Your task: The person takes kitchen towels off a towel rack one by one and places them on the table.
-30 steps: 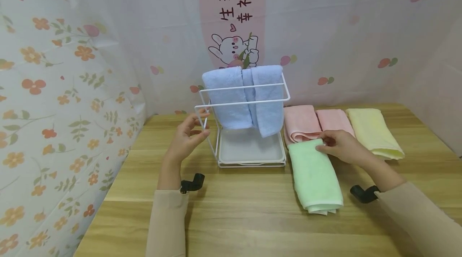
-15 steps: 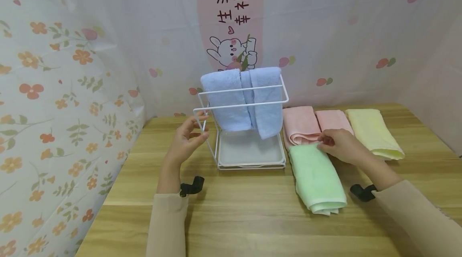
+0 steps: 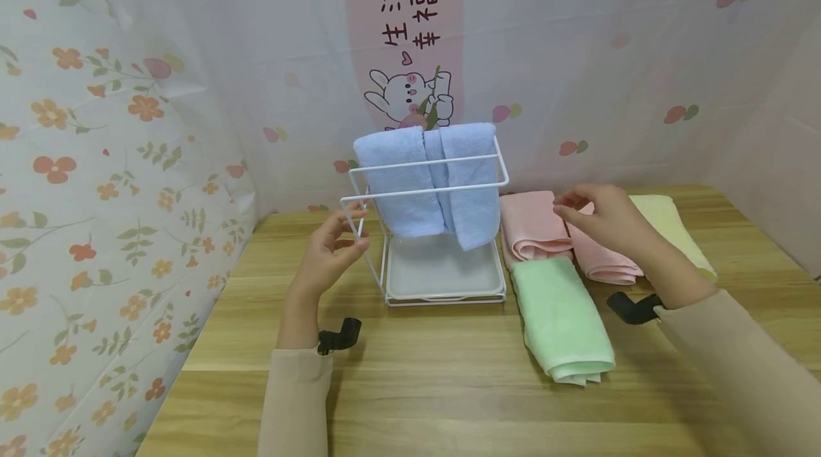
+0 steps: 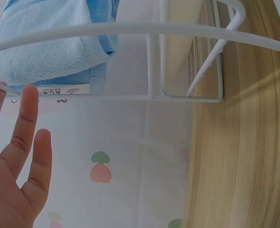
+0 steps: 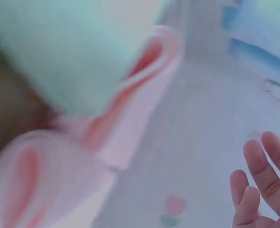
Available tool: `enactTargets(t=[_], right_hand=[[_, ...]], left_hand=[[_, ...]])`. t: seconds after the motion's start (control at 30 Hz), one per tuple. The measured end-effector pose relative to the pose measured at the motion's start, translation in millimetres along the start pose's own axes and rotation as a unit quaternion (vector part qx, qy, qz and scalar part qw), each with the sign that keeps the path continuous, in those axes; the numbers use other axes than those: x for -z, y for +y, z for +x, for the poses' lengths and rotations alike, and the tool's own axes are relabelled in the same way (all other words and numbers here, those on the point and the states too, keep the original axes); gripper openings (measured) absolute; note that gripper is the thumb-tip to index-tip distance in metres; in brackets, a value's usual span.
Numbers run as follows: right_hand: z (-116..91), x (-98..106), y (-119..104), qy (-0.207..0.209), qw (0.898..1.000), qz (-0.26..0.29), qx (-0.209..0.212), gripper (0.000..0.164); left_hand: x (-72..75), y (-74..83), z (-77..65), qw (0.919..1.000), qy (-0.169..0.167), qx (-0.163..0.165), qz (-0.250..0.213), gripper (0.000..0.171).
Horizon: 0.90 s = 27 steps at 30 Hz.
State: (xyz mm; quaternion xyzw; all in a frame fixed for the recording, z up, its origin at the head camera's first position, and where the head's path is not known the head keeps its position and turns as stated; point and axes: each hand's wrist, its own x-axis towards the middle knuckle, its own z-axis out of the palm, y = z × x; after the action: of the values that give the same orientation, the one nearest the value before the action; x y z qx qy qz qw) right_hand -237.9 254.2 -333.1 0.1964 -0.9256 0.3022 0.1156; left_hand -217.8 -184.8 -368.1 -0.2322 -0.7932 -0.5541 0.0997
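My left hand holds the left side of a white wire towel rack, fingers and thumb around its upright; some fingers look fairly straight in the left wrist view. Light blue folded towels hang over the rack's back bar. My right hand hovers over the folded pink towels, fingers loosely bent, holding nothing. Just in front of them, a folded green towel lies flat on the table. The right hand partly hides the second pink towel.
A folded yellow towel lies at the far right, partly behind my right arm. The rack's white tray sits at its base. A patterned cloth backdrop rises behind the wooden table.
My right hand has let go of the green towel's far edge and moved up and away over the pink towels. My left hand stays at the rack.
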Motion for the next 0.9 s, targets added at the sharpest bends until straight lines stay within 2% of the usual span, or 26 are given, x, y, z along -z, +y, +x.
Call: enactTargets(t=[0.2,0.33,0.4,0.53,0.73,0.9], right_hand=[[23,12,-31,0.004,0.997,0.064,-0.033,0.029],[37,13,-50,0.016,0.993,0.115,-0.028,0.034],[44,13,-58,0.016,0.988,0.152,-0.024,0.037],[56,13,-67,0.008,0.971,0.234,-0.036,0.042],[70,7,-78,-0.024,0.959,0.274,-0.063,0.049],[79,5,-86,-0.030,0.946,0.315,-0.068,0.050]], left_hand=[[0.8,1.1,0.7,0.9999,-0.009,-0.002,0.005,0.042],[2.5,3.5,1.0,0.9999,-0.012,0.005,0.010,0.042],[3.8,5.4,1.5,0.9998,-0.013,0.009,0.015,0.042],[5.7,9.1,4.1,0.9993,-0.021,0.011,0.028,0.042],[6.7,14.7,7.6,0.9976,-0.031,0.013,0.061,0.043],[10.1,16.5,6.9,0.9960,-0.042,0.010,0.079,0.046]])
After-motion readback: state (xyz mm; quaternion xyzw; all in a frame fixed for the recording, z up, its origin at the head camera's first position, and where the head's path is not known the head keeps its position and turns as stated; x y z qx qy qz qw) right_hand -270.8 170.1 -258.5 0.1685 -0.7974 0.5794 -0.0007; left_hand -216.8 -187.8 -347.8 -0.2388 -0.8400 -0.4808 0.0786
